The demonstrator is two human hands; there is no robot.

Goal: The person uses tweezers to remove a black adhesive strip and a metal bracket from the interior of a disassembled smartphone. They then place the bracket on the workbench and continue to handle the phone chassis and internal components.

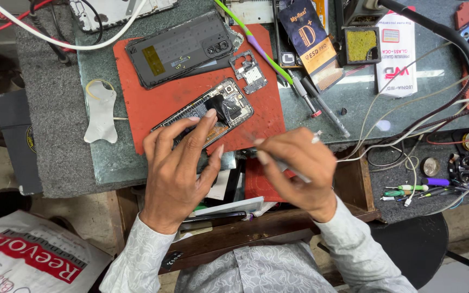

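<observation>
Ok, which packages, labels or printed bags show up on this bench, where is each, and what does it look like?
Dark blue packet with orange lower part: top centre, tilted.
White packet with red print: top right, beside the sponge holder.
Yellow sticker on the dark back cover: upper left of the red mat.
White bag with a red band: bottom left corner.

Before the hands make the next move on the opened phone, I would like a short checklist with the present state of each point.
1. Left hand steadies the opened black phone: ok, fingers rest on it.
2. Phone lies fully on the red rubber mat: ok.
3. Right hand has a firm grip on the thin silver tool: ok.
4. Tool tip is on the right spot: cannot tell, blurred.
5. Detached dark back cover is out of the way: ok, upper mat.
6. Small loose metal frame part is safe: ok, lying beside the phone.
</observation>
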